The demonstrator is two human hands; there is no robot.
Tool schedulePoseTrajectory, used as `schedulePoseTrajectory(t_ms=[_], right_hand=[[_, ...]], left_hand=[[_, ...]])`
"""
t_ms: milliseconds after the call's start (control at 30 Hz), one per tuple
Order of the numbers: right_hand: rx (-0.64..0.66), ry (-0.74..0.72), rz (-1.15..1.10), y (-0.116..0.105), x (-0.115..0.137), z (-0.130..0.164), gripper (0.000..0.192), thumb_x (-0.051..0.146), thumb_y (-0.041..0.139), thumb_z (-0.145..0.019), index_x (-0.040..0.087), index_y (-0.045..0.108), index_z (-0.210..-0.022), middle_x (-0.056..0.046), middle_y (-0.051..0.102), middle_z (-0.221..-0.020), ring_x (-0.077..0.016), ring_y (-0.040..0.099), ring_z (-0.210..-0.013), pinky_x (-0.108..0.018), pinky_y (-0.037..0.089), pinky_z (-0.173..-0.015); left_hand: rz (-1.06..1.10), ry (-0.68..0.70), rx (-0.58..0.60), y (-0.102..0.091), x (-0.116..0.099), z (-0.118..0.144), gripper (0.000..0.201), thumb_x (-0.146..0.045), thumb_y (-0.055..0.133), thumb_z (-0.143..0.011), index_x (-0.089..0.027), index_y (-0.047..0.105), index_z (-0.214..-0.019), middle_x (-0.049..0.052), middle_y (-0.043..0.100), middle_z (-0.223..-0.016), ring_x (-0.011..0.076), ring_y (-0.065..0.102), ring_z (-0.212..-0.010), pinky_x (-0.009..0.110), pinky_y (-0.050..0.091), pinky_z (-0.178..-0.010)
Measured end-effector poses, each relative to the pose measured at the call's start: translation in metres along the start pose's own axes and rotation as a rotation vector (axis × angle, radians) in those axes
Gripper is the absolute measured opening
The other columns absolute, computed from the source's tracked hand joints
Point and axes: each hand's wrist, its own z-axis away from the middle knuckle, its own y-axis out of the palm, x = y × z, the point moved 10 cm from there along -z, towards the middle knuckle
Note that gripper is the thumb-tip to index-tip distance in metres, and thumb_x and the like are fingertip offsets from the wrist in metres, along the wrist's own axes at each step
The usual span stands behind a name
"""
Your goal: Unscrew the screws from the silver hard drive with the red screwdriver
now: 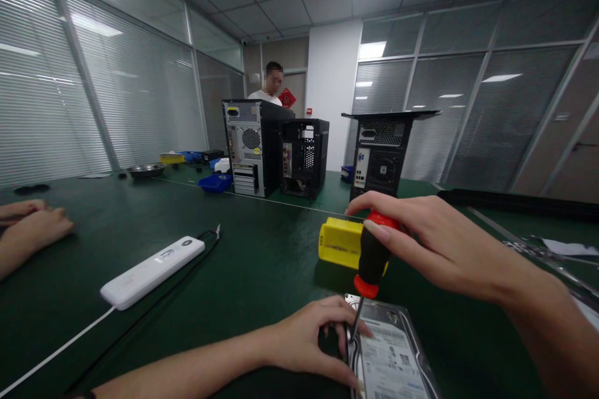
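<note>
Hard drive (390,355) lain flat on desk (234,274), bottom centre, steadied by left hand (311,340) pressed at edge. Screwdriver (372,255) gripped upright by right hand (430,240), tip set on drive corner.

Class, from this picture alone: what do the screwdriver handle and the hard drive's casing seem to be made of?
Screwdriver handle: probably matte black rubber grip with glossy red-orange plastic ends, gripped by the right hand. Hard drive: likely bare metal, its silvery edges reflecting light, with a white paper label.

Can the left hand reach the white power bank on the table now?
Probably yes: the power bank lies apart on bare table, nothing between, but the left hand is steadying the hard drive.
</note>
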Motion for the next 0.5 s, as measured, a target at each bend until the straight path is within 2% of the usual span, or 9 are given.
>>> schedulePoseTrajectory(t_ms=[133, 267, 333, 433, 500], right_hand=[[0.017, -0.016, -0.001, 0.0009, -0.0053, 0.0019, 0.030, 0.040, 0.038, -0.096, 0.023, 0.054, -0.115, 0.002, 0.062, -0.070, -0.0142, 0.058, -0.061, -0.026, 0.038, -0.058], [-0.011, -0.004, 0.037, 0.0004, -0.0071, -0.0016, 0.040, 0.056, 0.042, -0.091, 0.021, 0.060, -0.100, 0.002, 0.058, -0.063, -0.0148, 0.054, -0.056, -0.026, 0.035, -0.054], [-0.006, -0.011, 0.033, 0.0015, -0.0048, -0.0023, 0.042, 0.057, 0.039, -0.092, 0.021, 0.060, -0.096, 0.001, 0.060, -0.067, -0.0155, 0.056, -0.059, -0.027, 0.037, -0.055], [-0.009, -0.050, -0.062, 0.0003, 0.0004, 0.0000, 0.036, 0.044, 0.032, -0.098, 0.021, 0.058, -0.109, -0.002, 0.067, -0.097, -0.0161, 0.062, -0.083, -0.029, 0.045, -0.072], [-0.004, -0.067, -0.145, -0.0004, 0.0021, 0.0021, 0.033, 0.037, 0.032, -0.099, 0.024, 0.053, -0.121, -0.002, 0.062, -0.118, -0.0155, 0.059, -0.104, -0.029, 0.044, -0.087]], left_hand=[[0.007, 0.004, -0.012, -0.0006, 0.0004, 0.0000, 0.062, -0.045, 0.086, -0.056, -0.021, 0.067, -0.110, 0.006, 0.055, -0.109, 0.0109, 0.056, -0.072, 0.027, 0.048, -0.074], [-0.012, 0.012, -0.001, -0.0001, 0.0018, 0.0003, 0.062, -0.043, 0.086, -0.057, -0.021, 0.066, -0.111, 0.005, 0.055, -0.108, 0.0117, 0.056, -0.074, 0.027, 0.048, -0.076], [-0.018, 0.008, 0.005, 0.0000, 0.0026, 0.0006, 0.062, -0.044, 0.085, -0.058, -0.022, 0.065, -0.112, 0.005, 0.055, -0.110, 0.0120, 0.057, -0.075, 0.027, 0.048, -0.077], [-0.011, 0.007, 0.014, 0.0008, 0.0023, 0.0005, 0.062, -0.045, 0.084, -0.059, -0.022, 0.065, -0.113, 0.006, 0.055, -0.112, 0.0120, 0.057, -0.075, 0.028, 0.048, -0.076], [-0.008, 0.007, 0.013, 0.0007, 0.0020, 0.0002, 0.062, -0.045, 0.084, -0.059, -0.021, 0.065, -0.113, 0.006, 0.055, -0.110, 0.0120, 0.057, -0.075, 0.028, 0.048, -0.076]])
